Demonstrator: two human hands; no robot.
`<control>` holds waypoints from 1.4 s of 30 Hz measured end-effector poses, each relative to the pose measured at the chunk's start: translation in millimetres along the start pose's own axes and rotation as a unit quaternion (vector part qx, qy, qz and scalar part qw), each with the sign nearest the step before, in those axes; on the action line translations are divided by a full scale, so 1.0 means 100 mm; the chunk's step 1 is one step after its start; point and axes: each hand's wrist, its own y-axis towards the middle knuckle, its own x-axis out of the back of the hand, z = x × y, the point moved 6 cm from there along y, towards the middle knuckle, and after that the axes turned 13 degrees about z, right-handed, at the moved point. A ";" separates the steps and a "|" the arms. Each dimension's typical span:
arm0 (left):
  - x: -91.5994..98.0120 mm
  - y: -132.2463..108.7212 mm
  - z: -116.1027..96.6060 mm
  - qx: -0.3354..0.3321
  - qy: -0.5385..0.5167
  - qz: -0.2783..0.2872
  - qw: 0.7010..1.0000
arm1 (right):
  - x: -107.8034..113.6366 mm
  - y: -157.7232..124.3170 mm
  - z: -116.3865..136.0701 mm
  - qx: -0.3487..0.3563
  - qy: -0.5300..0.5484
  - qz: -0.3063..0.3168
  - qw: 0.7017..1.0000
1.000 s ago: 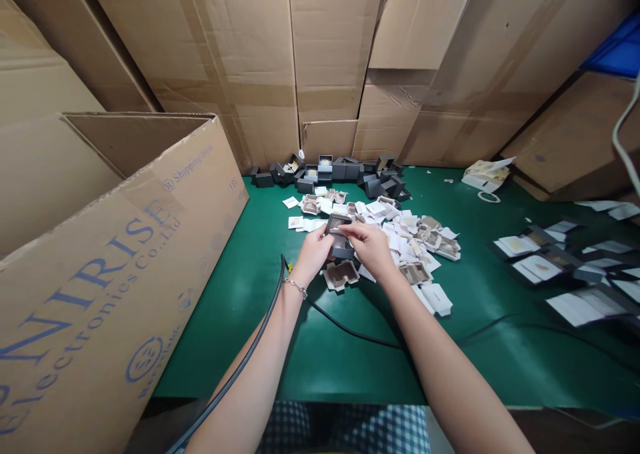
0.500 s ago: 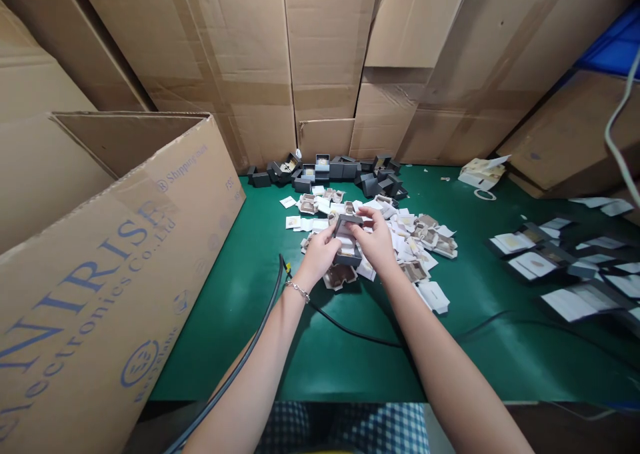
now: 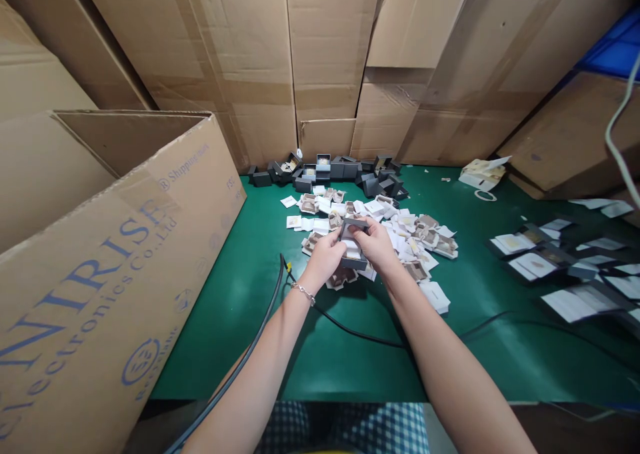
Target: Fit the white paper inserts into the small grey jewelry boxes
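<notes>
Box [image 3: 354, 264] grasped by left hand [image 3: 327, 257] and right hand [image 3: 379, 242], over pile [image 3: 406, 226]; slack pinch could drop white insert [image 3: 351, 248] there.

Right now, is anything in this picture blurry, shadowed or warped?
Head view: cards at right look smeared, while left hand, right hand and dark box are fairly sharp; head view: the table looks darker beside the right forearm; head view: the carton seems stretched toward the picture's edge.
</notes>
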 end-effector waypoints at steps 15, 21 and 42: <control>0.29 -0.05 -0.01 -0.008 -0.132 -0.177 0.975 | 0.01 -0.08 0.12 0.001 0.088 -0.070 0.994; 0.54 -0.17 0.06 -0.017 -0.337 -0.316 0.887 | 0.26 -0.13 0.12 0.025 -0.111 -0.173 0.978; 0.56 -0.15 0.12 -0.032 -0.380 -0.333 0.862 | -0.56 -0.37 0.11 -0.107 -0.539 0.255 0.796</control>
